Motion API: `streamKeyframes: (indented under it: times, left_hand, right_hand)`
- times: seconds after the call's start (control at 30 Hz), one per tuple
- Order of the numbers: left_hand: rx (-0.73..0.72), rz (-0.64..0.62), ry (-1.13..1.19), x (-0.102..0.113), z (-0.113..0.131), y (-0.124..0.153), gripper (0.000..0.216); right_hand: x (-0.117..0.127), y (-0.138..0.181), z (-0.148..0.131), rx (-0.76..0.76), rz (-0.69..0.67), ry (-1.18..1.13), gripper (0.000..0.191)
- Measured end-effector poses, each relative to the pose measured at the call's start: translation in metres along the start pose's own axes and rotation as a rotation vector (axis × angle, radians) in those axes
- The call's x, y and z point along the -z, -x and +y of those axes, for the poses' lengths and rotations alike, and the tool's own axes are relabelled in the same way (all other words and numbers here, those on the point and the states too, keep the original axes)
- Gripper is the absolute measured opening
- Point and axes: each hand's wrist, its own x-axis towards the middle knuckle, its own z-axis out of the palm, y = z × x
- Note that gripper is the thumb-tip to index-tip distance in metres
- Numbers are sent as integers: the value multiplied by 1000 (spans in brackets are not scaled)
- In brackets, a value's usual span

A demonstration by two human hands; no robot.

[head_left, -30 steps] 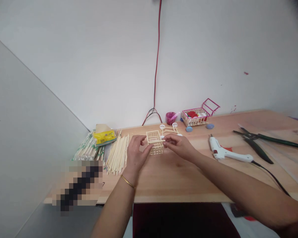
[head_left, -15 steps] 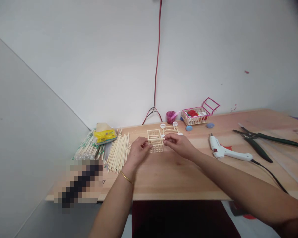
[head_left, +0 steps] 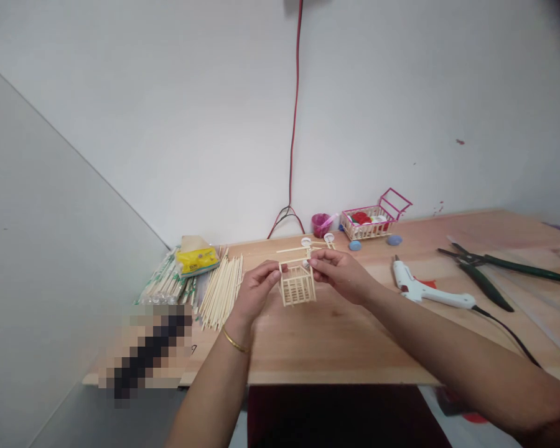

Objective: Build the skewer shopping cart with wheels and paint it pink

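Between both hands is a small basket frame (head_left: pixel 298 291) made of pale wooden sticks, its slatted side tilted toward me. My left hand (head_left: pixel 259 286) pinches its upper left corner between thumb and fingers. The upper right corner is gripped by my right hand (head_left: pixel 338 274), thumb and fingertips closed on it. Behind the basket frame, partly hidden by my right hand, lies a stick frame with white round wheels (head_left: pixel 329 238). A heap of loose wooden sticks (head_left: pixel 221 292) lies left of my left hand.
A yellow packet (head_left: pixel 196 260) rests by bundled sticks (head_left: pixel 161 283). At the back stand a purple cup (head_left: pixel 321 226) and a pink-trimmed stick cart (head_left: pixel 371 231) with blue wheels. On the right lie a white glue gun (head_left: pixel 429 290), its cord and green-handled cutters (head_left: pixel 485 274).
The basket frame has been turned in my hands, so its slatted side now faces me below my fingers. Both hands have shifted only slightly.
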Motion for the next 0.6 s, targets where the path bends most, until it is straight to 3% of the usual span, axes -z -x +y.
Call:
streamKeyframes:
  times: [0.3, 0.6]
  left_hand:
    - [194, 117, 323, -8, -9, 0, 24]
    - [233, 146, 470, -10, 3, -1, 23]
  right_hand:
    - [0, 2, 0, 94, -29, 92, 33]
    - [-4, 7, -11, 161, -74, 178, 32]
